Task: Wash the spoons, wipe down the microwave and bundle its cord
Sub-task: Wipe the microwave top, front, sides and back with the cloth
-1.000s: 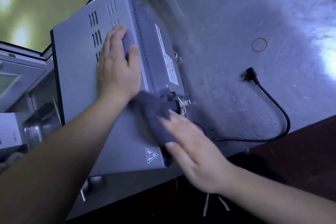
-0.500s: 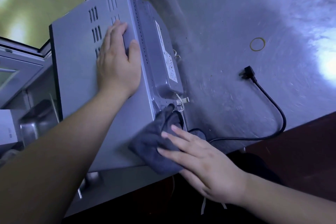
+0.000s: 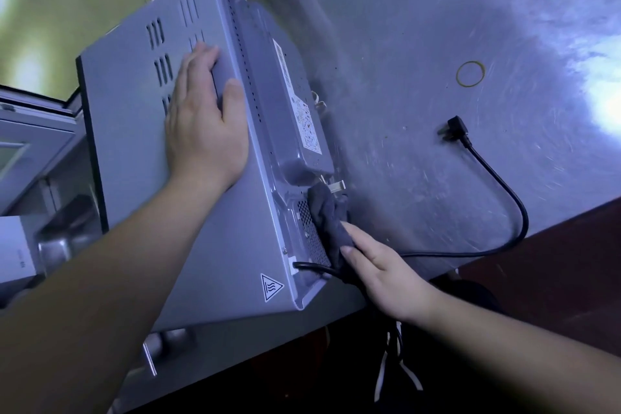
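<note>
We see the microwave (image 3: 141, 151) standing at the near left corner of the steel counter (image 3: 420, 27), its back panel turned toward the counter's open middle and its near lower corner close to the counter's front edge. The left hand (image 3: 205, 124) lies flat and open on the top panel, fingers extended beside the vent slots and the thumb along the rear top edge; it grasps nothing. The right hand (image 3: 386, 272) presses a dark grey cloth (image 3: 331, 222) against the perforated grille on the back panel, fingers extended over the cloth rather than curled round it; we cannot tell whether the thumb pinches the cloth from behind. The cord (image 3: 504, 191) leaves the back panel near its lower corner, passes under the cloth and right hand, runs along the front edge of the counter, then loops back toward the middle, where the plug (image 3: 453, 131) lies flat. A rubber band (image 3: 470, 73) lies well apart from the plug, farther toward the back of the counter. The surface between the back panel and the plug is bare metal, and the right part of the counter is open. A metal container (image 3: 67, 232) sits beyond the counter's left edge, below the microwave's front.
</note>
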